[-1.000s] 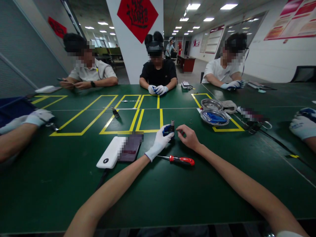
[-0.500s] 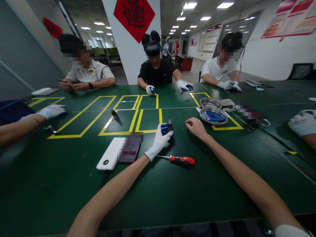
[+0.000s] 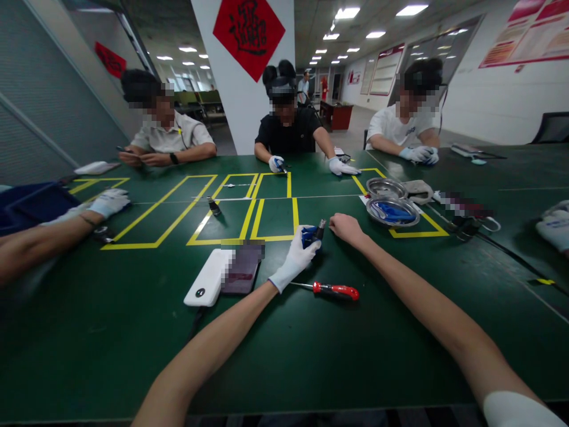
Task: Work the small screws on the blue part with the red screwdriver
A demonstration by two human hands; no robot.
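While the nearer dish (image 3: 416,214) toward the surface's (image 3: 288,350) far edge holds something blue (image 3: 395,213), my left grip (image 3: 300,254) clasps a half-hidden fitting (image 3: 320,231); my right grip (image 3: 348,229) I can't read.

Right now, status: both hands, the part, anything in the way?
Gloved left hand gripping black metal-tipped cylindrical part, tip up. Bare right hand curled beside it, contents unclear. Red-and-black screwdriver lying nearby, handle clear of both hands.

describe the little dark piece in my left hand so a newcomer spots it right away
On the green table, find the red-and-black screwdriver; beyond and left of it is your white-gloved left hand. The silvery-tipped dark piece pokes up from its grip. A look-alike sits by the yellow tape; this one is held.
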